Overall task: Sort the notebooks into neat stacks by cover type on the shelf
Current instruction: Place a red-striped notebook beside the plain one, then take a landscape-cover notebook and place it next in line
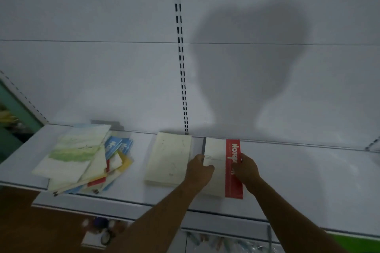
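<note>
Both hands hold a cream notebook with a red printed band [218, 168] lying flat mid-shelf: the left hand [199, 172] has its fingers curled over the long left edge, the right hand [245, 168] grips the red side. Just left, nearly touching, lies a plain cream notebook stack [168, 159]; well apart further left, a loose pile of mixed green, blue and yellow notebooks [82, 158] overhangs the front lip. The white metal shelf [308, 181] lies bare to the right, backed by a white panel with a slotted upright [181, 47].
</note>
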`<action>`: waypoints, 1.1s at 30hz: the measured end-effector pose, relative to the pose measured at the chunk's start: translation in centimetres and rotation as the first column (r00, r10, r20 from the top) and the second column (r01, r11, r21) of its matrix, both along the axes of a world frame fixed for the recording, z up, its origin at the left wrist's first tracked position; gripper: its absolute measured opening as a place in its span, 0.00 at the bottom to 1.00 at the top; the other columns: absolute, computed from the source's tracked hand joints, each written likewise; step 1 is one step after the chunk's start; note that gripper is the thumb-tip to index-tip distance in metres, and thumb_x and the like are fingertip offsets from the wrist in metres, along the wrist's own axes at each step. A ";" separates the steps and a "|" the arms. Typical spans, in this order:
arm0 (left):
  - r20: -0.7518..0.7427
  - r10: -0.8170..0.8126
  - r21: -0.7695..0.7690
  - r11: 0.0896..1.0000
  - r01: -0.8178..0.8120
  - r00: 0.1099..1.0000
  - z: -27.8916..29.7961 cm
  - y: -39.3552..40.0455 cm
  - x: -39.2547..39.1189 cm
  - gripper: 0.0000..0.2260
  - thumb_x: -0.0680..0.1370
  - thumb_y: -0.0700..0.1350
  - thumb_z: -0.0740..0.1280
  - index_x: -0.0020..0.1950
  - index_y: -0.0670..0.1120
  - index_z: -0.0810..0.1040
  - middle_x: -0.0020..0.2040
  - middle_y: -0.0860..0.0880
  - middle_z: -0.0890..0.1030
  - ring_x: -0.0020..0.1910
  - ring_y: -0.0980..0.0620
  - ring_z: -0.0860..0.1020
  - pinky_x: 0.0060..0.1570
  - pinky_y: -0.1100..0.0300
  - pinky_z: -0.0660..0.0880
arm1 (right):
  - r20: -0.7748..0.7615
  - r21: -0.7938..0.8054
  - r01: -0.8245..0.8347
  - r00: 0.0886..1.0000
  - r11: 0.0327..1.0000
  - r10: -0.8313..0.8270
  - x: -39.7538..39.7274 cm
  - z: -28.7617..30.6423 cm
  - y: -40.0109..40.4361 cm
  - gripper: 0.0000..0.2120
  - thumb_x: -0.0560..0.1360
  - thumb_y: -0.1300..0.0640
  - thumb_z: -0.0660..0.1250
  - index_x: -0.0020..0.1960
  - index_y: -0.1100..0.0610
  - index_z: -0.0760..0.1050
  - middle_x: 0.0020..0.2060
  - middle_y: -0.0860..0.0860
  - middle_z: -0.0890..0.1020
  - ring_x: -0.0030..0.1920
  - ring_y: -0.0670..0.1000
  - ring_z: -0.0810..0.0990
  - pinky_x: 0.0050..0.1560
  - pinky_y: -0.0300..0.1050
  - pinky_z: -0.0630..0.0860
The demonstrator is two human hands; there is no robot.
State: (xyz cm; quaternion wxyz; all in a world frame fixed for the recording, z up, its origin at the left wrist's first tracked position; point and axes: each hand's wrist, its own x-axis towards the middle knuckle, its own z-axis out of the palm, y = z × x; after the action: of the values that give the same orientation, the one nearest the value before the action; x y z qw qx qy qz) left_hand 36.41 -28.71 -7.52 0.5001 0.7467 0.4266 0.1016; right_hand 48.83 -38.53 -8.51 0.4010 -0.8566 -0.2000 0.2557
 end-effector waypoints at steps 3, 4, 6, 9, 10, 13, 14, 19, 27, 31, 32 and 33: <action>-0.043 0.017 0.083 0.996 -0.014 0.999 -0.7 0.3 0.2 0.20 0.77 0.41 0.65 0.69 0.41 0.71 0.64 0.43 0.76 0.61 0.46 0.76 0.57 0.60 0.73 | 0.057 -0.103 -0.067 0.996 0.992 0.073 0.6 -0.5 0.8 0.07 0.79 0.61 0.60 0.51 0.64 0.74 0.44 0.58 0.82 0.44 0.56 0.82 0.48 0.50 0.80; -0.050 0.013 0.093 0.996 -0.009 0.999 -1.0 0.3 0.2 0.21 0.77 0.41 0.65 0.70 0.42 0.70 0.67 0.43 0.75 0.62 0.47 0.75 0.57 0.62 0.71 | 0.074 -0.124 -0.078 0.993 0.989 0.088 0.6 -0.7 1.0 0.07 0.79 0.61 0.60 0.50 0.65 0.74 0.44 0.58 0.82 0.43 0.56 0.82 0.47 0.49 0.80; -0.048 0.005 0.105 0.994 0.000 0.999 -1.3 0.3 0.3 0.21 0.76 0.41 0.65 0.70 0.44 0.70 0.68 0.44 0.74 0.60 0.52 0.75 0.53 0.66 0.69 | 0.112 -0.145 -0.075 0.989 0.987 0.091 0.5 -0.8 1.3 0.08 0.79 0.61 0.60 0.48 0.65 0.75 0.44 0.59 0.82 0.40 0.54 0.81 0.44 0.45 0.79; -0.033 0.024 0.122 0.992 -0.019 0.999 -1.8 0.7 0.5 0.20 0.76 0.41 0.66 0.68 0.45 0.71 0.66 0.45 0.74 0.63 0.50 0.73 0.57 0.65 0.69 | 0.177 -0.180 -0.093 0.976 0.979 0.125 0.6 -1.1 1.8 0.09 0.79 0.62 0.59 0.45 0.65 0.75 0.44 0.60 0.82 0.45 0.58 0.81 0.53 0.51 0.78; -0.035 0.027 0.119 0.993 -0.023 0.999 -1.9 0.9 0.4 0.20 0.76 0.41 0.66 0.68 0.45 0.71 0.66 0.45 0.74 0.64 0.50 0.72 0.59 0.64 0.69 | 0.185 -0.179 -0.090 0.975 0.980 0.123 0.7 -1.2 2.0 0.08 0.78 0.63 0.59 0.46 0.65 0.75 0.45 0.60 0.81 0.46 0.58 0.81 0.55 0.53 0.77; -0.041 0.001 0.104 0.995 0.003 0.999 -2.4 1.2 0.1 0.20 0.75 0.42 0.67 0.67 0.46 0.72 0.66 0.46 0.72 0.61 0.52 0.72 0.54 0.70 0.69 | 0.130 -0.157 -0.023 0.991 0.987 0.043 0.5 -1.7 2.3 0.08 0.78 0.62 0.60 0.47 0.66 0.75 0.46 0.60 0.80 0.43 0.57 0.81 0.50 0.53 0.80; -0.039 -0.013 0.113 0.993 0.017 0.999 -2.4 1.3 0.0 0.20 0.75 0.42 0.67 0.67 0.46 0.72 0.66 0.46 0.71 0.61 0.52 0.72 0.55 0.69 0.69 | 0.118 -0.144 -0.001 0.993 0.990 0.019 0.5 -1.8 2.3 0.08 0.78 0.62 0.60 0.46 0.66 0.75 0.45 0.61 0.81 0.41 0.57 0.82 0.48 0.53 0.81; 0.018 -0.036 0.213 0.977 0.031 0.999 0.0 2.1 -1.4 0.13 0.76 0.38 0.65 0.60 0.39 0.76 0.58 0.42 0.78 0.58 0.46 0.76 0.54 0.62 0.71 | 0.182 -0.142 0.136 0.977 0.980 -0.109 -0.6 0.2 3.9 0.13 0.75 0.58 0.65 0.57 0.63 0.74 0.51 0.62 0.79 0.47 0.62 0.80 0.52 0.57 0.78; 0.119 0.211 0.359 0.902 -0.240 0.970 8.1 9.5 -11.1 0.08 0.74 0.40 0.67 0.53 0.41 0.79 0.53 0.44 0.81 0.53 0.47 0.78 0.53 0.61 0.71 | 0.322 0.040 -0.326 0.899 0.945 0.296 -9.7 6.4 15.4 0.12 0.79 0.60 0.58 0.45 0.65 0.78 0.42 0.59 0.81 0.47 0.60 0.80 0.43 0.43 0.68; 0.051 0.421 0.428 0.810 -0.401 0.906 10.3 14.2 -20.3 0.10 0.76 0.42 0.66 0.55 0.40 0.76 0.54 0.42 0.80 0.56 0.45 0.77 0.53 0.59 0.71 | 0.235 0.076 -0.468 0.866 0.880 0.441 -17.0 8.0 20.8 0.13 0.79 0.57 0.60 0.52 0.64 0.79 0.49 0.59 0.82 0.50 0.59 0.79 0.46 0.41 0.68; 0.026 0.469 0.431 0.792 -0.433 0.883 10.5 15.1 -22.5 0.11 0.76 0.42 0.66 0.58 0.40 0.76 0.56 0.42 0.80 0.57 0.45 0.76 0.54 0.59 0.71 | 0.220 0.075 -0.499 0.853 0.863 0.474 -18.7 8.3 21.8 0.13 0.78 0.57 0.60 0.49 0.65 0.79 0.48 0.60 0.82 0.49 0.59 0.79 0.45 0.43 0.69; 0.000 0.512 0.434 0.774 -0.461 0.859 10.6 15.9 -24.6 0.13 0.77 0.43 0.65 0.60 0.41 0.75 0.57 0.43 0.79 0.59 0.45 0.76 0.56 0.58 0.71 | 0.202 0.066 -0.529 0.838 0.846 0.508 -20.5 8.5 22.7 0.13 0.78 0.58 0.59 0.45 0.65 0.78 0.45 0.61 0.82 0.46 0.58 0.79 0.44 0.44 0.70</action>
State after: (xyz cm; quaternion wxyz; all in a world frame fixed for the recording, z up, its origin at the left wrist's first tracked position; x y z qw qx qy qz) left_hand 11.80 -12.85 3.04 0.2583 0.7046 0.6022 0.2722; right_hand 28.36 -15.80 0.02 0.3476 -0.7642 -0.4740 0.2655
